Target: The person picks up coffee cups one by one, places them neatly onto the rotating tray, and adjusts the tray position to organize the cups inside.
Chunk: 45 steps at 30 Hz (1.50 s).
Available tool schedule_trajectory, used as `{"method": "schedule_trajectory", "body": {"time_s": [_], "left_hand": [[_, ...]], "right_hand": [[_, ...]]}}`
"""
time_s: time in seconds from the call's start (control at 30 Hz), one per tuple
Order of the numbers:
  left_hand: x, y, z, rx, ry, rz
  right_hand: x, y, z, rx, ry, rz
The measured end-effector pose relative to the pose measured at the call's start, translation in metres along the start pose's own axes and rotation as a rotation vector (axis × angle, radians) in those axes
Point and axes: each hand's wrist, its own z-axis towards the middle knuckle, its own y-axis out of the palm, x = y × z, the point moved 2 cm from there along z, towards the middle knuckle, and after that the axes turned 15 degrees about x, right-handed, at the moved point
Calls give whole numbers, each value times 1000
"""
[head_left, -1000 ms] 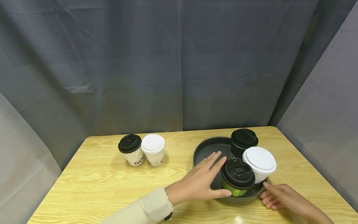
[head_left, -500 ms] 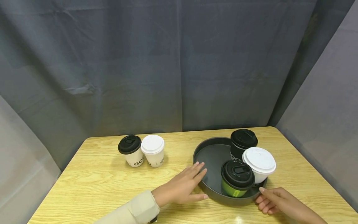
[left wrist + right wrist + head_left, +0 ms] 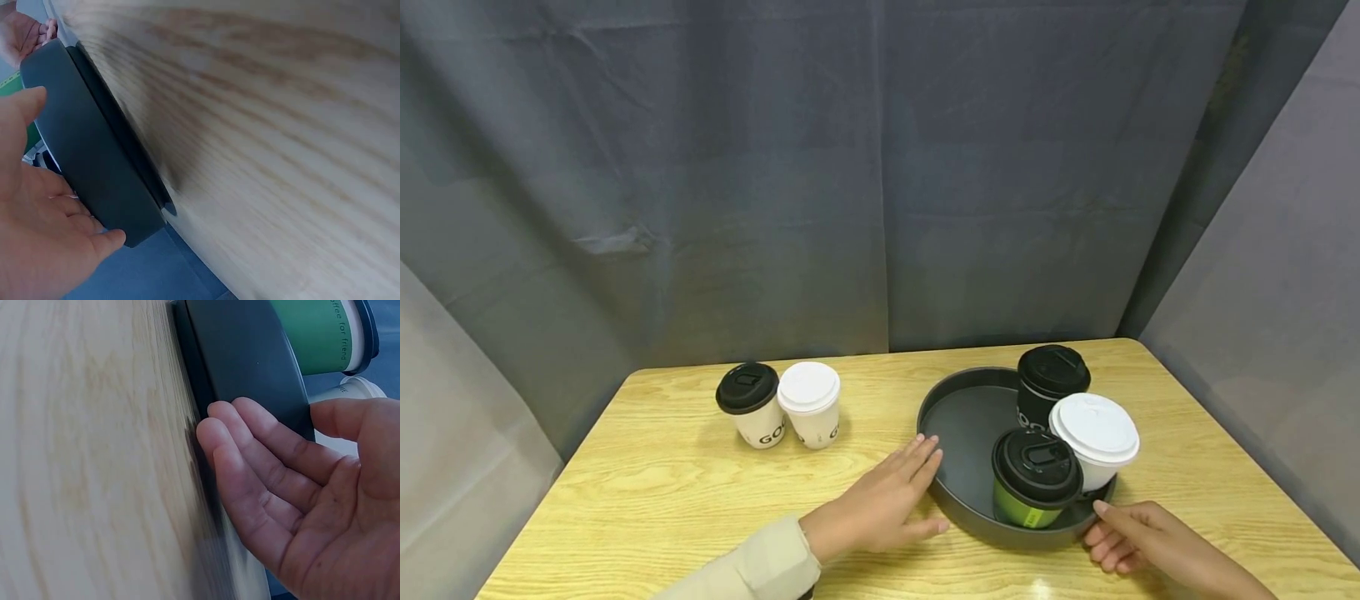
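A round dark tray (image 3: 964, 425) holds three lidded paper cups. In it stand a green cup with a black lid (image 3: 1036, 477), a white cup with a white lid (image 3: 1096, 433) and a black cup with a black lid (image 3: 1051, 383). At the tray's left side lies my left hand (image 3: 880, 500), its fingers fairly straight and touching the rim, thumb spread toward the front wall. My right hand (image 3: 1142, 537) grips the front right rim, thumb on top and curled fingers against the outer wall (image 3: 250, 356). The tray hides part of the left fingers in the left wrist view.
On the left of the wooden table (image 3: 647, 508), a white cup with a black lid (image 3: 752, 404) and a white cup with a white lid (image 3: 811, 404) stand side by side. Grey curtains (image 3: 775, 183) rise behind the table and at both sides.
My left hand has moved left, from beside the green cup to the tray's left rim. My right hand has shifted slightly left along the rim. The cups stay put.
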Motion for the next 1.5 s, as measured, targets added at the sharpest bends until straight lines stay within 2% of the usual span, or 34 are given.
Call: {"method": "schedule_trajectory", "body": {"time_s": [0.23,0.43,0.6,0.73,0.83,1.07,1.2,1.27,1.37,1.5], "left_hand": [[16,3,-8,18,74,58],[36,6,-16,44,190,105],[48,12,-16,92,291,177],[51,15,-15,123,318,226],[51,15,-15,114,313,224],[38,4,-18,29,260,27],[27,1,-21,20,235,-21],[21,-1,-21,24,212,-34],[11,-3,-21,37,164,-31],[1,0,-21,54,108,-11]], "right_hand": [[6,-14,6,32,41,-27],[10,-36,20,-1,32,-8],[10,-47,30,7,30,-13],[10,-50,34,18,33,-21],[10,-50,33,26,37,-25],[13,-46,23,-8,18,4],[14,-36,14,-23,-31,27],[13,-29,9,-61,-53,56],[10,-18,3,-173,-78,149],[5,-1,-2,-293,-43,277]]}}
